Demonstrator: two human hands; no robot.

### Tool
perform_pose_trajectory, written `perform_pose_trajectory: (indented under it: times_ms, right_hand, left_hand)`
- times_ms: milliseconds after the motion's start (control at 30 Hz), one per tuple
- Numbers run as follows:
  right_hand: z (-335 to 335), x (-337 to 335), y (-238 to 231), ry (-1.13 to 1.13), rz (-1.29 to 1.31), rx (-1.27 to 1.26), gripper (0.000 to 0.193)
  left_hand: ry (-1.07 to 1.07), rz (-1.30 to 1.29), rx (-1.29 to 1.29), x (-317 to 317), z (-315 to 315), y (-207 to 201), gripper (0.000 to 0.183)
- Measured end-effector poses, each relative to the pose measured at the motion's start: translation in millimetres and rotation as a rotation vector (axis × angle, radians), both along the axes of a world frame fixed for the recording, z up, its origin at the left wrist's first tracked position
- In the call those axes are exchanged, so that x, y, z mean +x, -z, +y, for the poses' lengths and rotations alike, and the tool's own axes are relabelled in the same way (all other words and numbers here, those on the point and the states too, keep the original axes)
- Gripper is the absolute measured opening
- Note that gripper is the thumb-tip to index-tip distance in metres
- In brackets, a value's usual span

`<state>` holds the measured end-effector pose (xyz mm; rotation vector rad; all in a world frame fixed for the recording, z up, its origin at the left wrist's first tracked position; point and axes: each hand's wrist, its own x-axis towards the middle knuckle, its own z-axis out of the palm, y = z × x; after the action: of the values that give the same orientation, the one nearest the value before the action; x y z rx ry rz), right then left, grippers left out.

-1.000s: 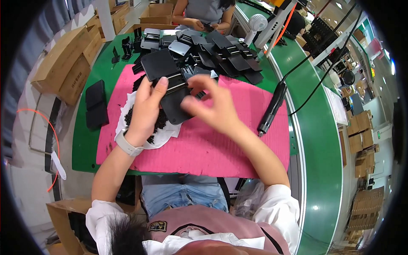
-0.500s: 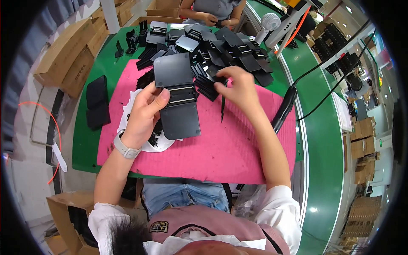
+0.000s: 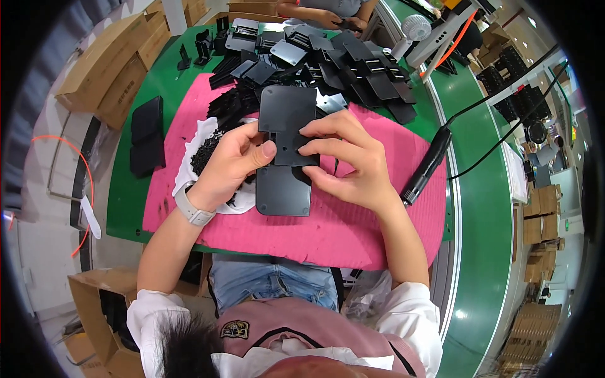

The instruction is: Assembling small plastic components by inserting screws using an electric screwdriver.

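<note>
The left grip (image 3: 232,164) clasped the black 2-panel assembly (image 3: 283,192) at its left edge; the right grip (image 3: 354,160) held the central plate (image 3: 290,148) at its right edge. The assembly was above the pink mat (image 3: 328,233).

Left hand (image 3: 234,165): most fingers hidden behind black two-plate piece (image 3: 288,151). Right hand (image 3: 350,157): covers part of its right edge. White cloth (image 3: 184,165), pink mat's (image 3: 328,236) left edge: partly hidden by left hand; black bits (image 3: 204,154) too small to identify. Co-worker (image 3: 334,6), beyond tabletop's (image 3: 123,211) far edge: head cut off.
</note>
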<state>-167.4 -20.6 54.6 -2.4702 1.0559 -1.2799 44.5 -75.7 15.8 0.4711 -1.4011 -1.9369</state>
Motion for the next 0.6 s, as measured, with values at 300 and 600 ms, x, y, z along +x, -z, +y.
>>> perform_pose_trajectory:
  times_ms: [300,600]
  right_hand:
    - [9,6,6,0.052,0.138,-0.032,0.029]
    - [63,-20,20,0.166,0.181,0.234,0.024]
  left_hand:
    - [0.024,-0.244,-0.126,5,0,-5,0.037]
    - [-0.543,-0.994,-1.121,60,-12,0,0.017]
